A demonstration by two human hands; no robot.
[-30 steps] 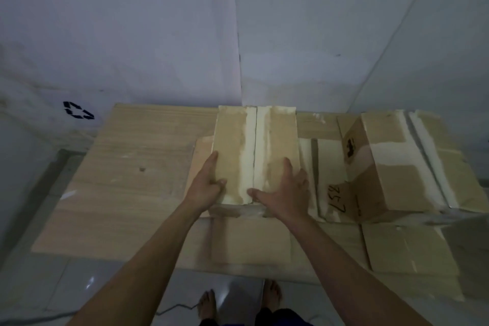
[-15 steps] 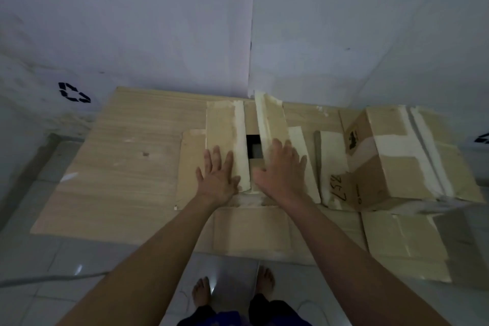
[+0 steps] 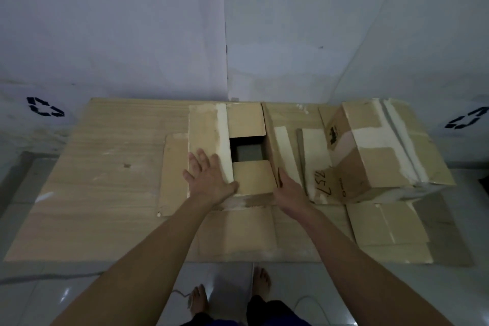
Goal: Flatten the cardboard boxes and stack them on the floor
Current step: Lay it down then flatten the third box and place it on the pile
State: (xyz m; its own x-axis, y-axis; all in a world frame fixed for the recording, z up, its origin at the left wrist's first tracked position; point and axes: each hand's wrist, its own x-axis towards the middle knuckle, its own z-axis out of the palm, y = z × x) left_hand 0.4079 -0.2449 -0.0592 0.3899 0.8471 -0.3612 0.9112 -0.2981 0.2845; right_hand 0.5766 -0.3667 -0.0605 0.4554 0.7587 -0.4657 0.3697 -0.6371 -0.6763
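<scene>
The box (image 3: 248, 156) sits mid-bench (image 3: 111, 180), a bit toward the back, with its top opened up so you can see straight down into the dark inside. Left flap (image 3: 209, 140) is folded out flat with a strip of pale tape along its inner edge, right flap (image 3: 275, 145) stands up at a tilt, and the two short flaps at front and back lie roughly level over the opening

Left hand (image 3: 209, 180) lies palm down on the left flap, fingers straight and a little spread, thumb at the edge of the front short flap, so pressing, not gripping. Right hand (image 3: 289, 190) is edge-on against the outside of the right flap near its front corner; fingers look fairly straight along the cardboard, but I can't tell for sure if the thumb hooks round the edge

Just right of it is a second box (image 3: 370, 151), still closed and taped, leaning, with "257" scribbled on its near side. It rests on flat cardboard (image 3: 383, 227) that spreads along the right part of the bench and over its front edge. More flat sheets lie under and in front of the open box

Bench is light wood, pushed against a white wall with black recycle marks left (image 3: 43, 106) and right (image 3: 467, 120). Below the front edge there's pale tiled floor (image 3: 79, 291), the person's bare feet (image 3: 198, 299) and a thin white cord
</scene>
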